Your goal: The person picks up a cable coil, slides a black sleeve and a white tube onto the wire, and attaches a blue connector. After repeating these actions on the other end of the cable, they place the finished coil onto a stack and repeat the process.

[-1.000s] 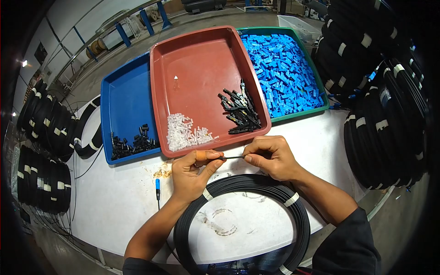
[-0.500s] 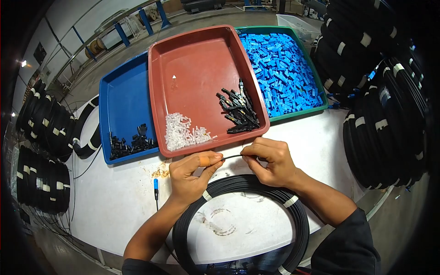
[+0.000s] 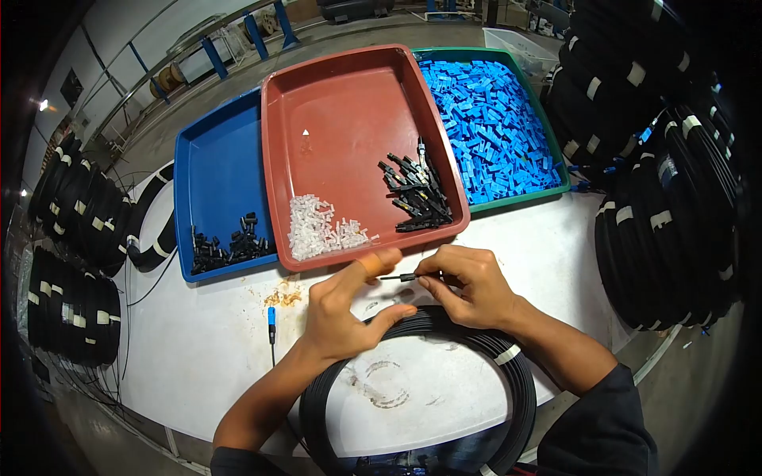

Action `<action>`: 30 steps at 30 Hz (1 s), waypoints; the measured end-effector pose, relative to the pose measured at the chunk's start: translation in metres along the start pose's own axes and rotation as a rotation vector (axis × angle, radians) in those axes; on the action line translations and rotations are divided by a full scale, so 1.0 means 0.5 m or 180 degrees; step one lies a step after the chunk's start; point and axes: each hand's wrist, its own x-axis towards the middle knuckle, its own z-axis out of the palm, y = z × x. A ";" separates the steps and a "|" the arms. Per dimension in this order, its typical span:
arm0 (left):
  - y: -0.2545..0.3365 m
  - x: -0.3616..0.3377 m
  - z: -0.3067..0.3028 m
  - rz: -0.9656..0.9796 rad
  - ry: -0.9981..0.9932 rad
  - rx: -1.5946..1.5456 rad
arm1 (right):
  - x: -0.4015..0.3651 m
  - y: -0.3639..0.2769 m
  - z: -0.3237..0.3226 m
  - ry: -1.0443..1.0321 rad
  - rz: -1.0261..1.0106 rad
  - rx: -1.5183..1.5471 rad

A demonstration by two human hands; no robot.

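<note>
My right hand (image 3: 470, 287) pinches a small black sleeve (image 3: 408, 278) on a thin black cable, just in front of the red tray. The cable's end (image 3: 389, 278) sticks out of the sleeve to the left. My left hand (image 3: 343, 308) has its thumb and forefinger spread apart around that end, with an orange wrap on one finger. Below both hands lies a coil of black cable (image 3: 522, 401), bound with white tape. Left of my left forearm rests another cable end with a blue connector (image 3: 271, 317).
A red tray (image 3: 341, 95) holds clear small pieces and black connector parts. The blue tray (image 3: 218, 166) has small black parts, and the green tray (image 3: 559, 151) has many blue pieces. Cable coils (image 3: 663, 238) are stacked at right, with more coils (image 3: 75, 313) at left.
My left thumb and forefinger have let go of the cable and spread apart. The black sleeve now shows at my right fingertips.
</note>
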 end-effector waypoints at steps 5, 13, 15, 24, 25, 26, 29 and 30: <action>0.095 0.012 -0.049 -0.1165 -0.0943 0.0518 | 0.002 -0.001 -0.019 0.0095 0.0474 0.0118; 0.061 -0.027 -0.003 -0.1000 -0.1263 0.0511 | 0.014 -0.014 -0.028 0.0023 0.0429 0.0543; 0.042 -0.029 0.004 -0.0773 -0.1217 0.0377 | 0.013 -0.011 -0.032 -0.0094 0.0533 0.0519; 0.029 -0.015 0.014 -0.0582 -0.1198 0.0084 | 0.010 -0.015 -0.039 -0.0339 0.0432 0.0322; 0.033 -0.015 0.013 -0.0575 -0.1199 0.0079 | 0.009 -0.016 -0.037 -0.0386 0.0336 0.0261; 0.041 -0.015 0.011 -0.0550 -0.1174 0.0100 | 0.008 -0.018 -0.036 -0.0437 0.0412 0.0330; 0.040 -0.015 0.014 -0.0395 -0.1070 0.0055 | 0.008 -0.010 -0.032 -0.0385 0.0100 0.0181; 0.043 -0.016 0.017 -0.0514 -0.0872 0.0019 | 0.007 -0.010 -0.032 -0.0386 0.0108 0.0180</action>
